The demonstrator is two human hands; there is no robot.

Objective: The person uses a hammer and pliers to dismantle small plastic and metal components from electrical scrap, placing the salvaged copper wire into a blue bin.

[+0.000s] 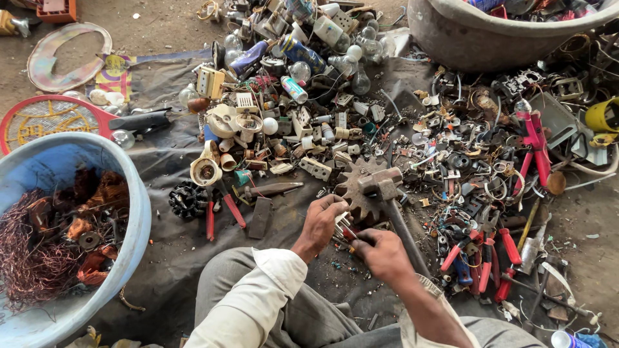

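A small scrap part with a red bit sits near centre on the dark cloth, pinched between the left hand and right hand. Just beyond lie a hammer and rusty gear. A blue spray can lies far; a blue tub of copper wire stands left.

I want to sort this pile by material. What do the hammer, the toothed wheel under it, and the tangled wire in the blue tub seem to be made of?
Hammer: likely steel, dull grey, scuffed head and handle.
Toothed wheel: probably iron or steel, with a brown, rusty surface.
Wire in the blue tub: looks like copper, thin reddish-brown strands.
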